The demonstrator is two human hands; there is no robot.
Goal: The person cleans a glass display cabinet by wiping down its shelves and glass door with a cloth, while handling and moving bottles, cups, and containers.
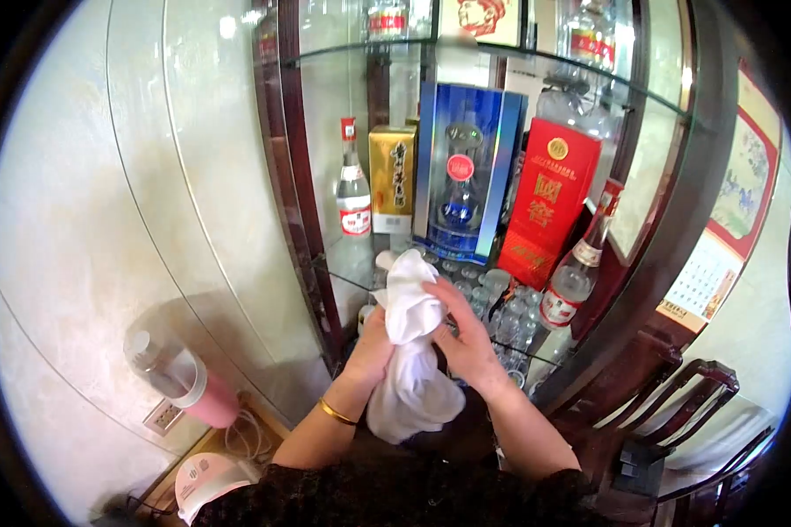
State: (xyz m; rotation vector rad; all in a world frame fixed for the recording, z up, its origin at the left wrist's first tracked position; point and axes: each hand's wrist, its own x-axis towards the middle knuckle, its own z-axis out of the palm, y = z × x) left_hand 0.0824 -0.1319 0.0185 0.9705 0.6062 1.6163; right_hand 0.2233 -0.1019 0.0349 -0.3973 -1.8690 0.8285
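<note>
A white cloth (413, 303) is bunched up between my two hands, and its loose end hangs down in front of my body. My left hand (373, 347), with a gold bracelet at the wrist, is closed on the cloth from the left side. From the right, my right hand (466, 338) has its fingers curled over the cloth. Whether something is wrapped inside the folds is hidden. Just beyond the hands is a glass shelf of a display cabinet, with a blue box (461, 176) holding a bottle closest ahead.
On the shelf stand a red-capped bottle (353, 189), a gold box (392, 180), a red box (549, 202) and a tilted-looking bottle (580, 263). Several small glasses (514, 325) sit below. A pink-based jug (185, 382) is at left; wooden chairs (685, 395) are at right.
</note>
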